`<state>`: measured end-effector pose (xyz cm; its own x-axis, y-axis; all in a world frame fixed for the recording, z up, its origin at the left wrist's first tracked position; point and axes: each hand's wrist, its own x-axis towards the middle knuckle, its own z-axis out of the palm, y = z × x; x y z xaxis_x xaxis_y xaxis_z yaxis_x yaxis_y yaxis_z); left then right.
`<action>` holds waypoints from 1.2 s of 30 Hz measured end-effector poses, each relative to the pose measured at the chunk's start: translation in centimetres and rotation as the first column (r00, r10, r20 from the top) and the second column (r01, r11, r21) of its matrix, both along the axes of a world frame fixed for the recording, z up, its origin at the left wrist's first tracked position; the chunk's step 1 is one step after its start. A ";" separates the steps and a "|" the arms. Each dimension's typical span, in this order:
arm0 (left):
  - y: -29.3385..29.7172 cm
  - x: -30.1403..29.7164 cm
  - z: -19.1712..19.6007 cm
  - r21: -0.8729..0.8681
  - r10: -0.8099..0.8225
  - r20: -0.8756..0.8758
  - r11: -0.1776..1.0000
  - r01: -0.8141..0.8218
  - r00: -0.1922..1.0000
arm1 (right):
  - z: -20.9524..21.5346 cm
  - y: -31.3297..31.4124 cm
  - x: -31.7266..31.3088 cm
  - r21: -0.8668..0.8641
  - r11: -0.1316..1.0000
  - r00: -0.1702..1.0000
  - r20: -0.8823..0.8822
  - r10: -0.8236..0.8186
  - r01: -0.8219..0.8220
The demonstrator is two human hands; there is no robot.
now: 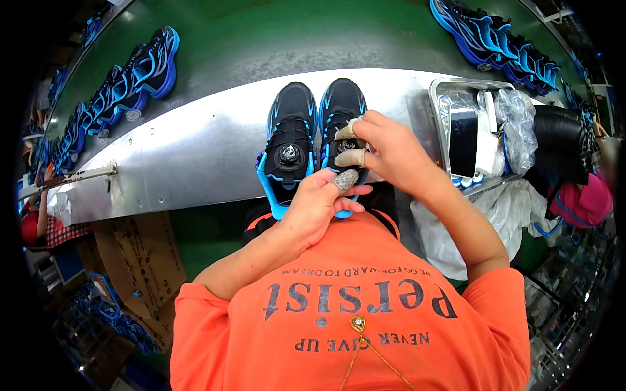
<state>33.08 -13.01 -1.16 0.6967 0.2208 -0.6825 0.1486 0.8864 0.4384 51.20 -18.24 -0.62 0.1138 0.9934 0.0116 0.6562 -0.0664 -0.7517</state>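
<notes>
In the head view, the right shoe (340, 98) sits on the smooth, silvery metal tabletop (176, 166), its rounded toe aimed at the far edge and its long axis running toward me, heel at the near edge. Its upper is black and fabric-like with bright blue trim, thin laces crossing it. The matching left shoe (291, 107) stands alongside, parallel, a glossy round dial (289, 154) on its tongue.

My right hand (394, 150) comes in over the right shoe's outer side, two fingers in beige cloth covers bent at its tongue; I cannot tell whether they pinch anything. My left hand (310, 205) is at the collar, behind them, a knitted grey cover on one finger, the others half curled; their grip is hidden.
</notes>
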 end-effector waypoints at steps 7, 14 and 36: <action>-0.2 0.4 -0.1 0.000 0.015 0.001 1.000 -0.015 1.000 | -0.2 -0.6 -0.7 -0.034 0.997 0.997 -0.031 -0.076 0.075; -0.3 0.7 0.0 -0.006 -0.020 -0.017 1.000 0.020 1.000 | 0.2 -0.2 1.5 0.012 0.988 0.966 -0.211 0.150 -0.151; 7.6 -2.2 0.3 0.948 -0.262 -0.317 -0.080 0.307 0.912 | -2.3 3.8 0.6 -0.050 0.993 0.990 -0.090 -0.108 0.104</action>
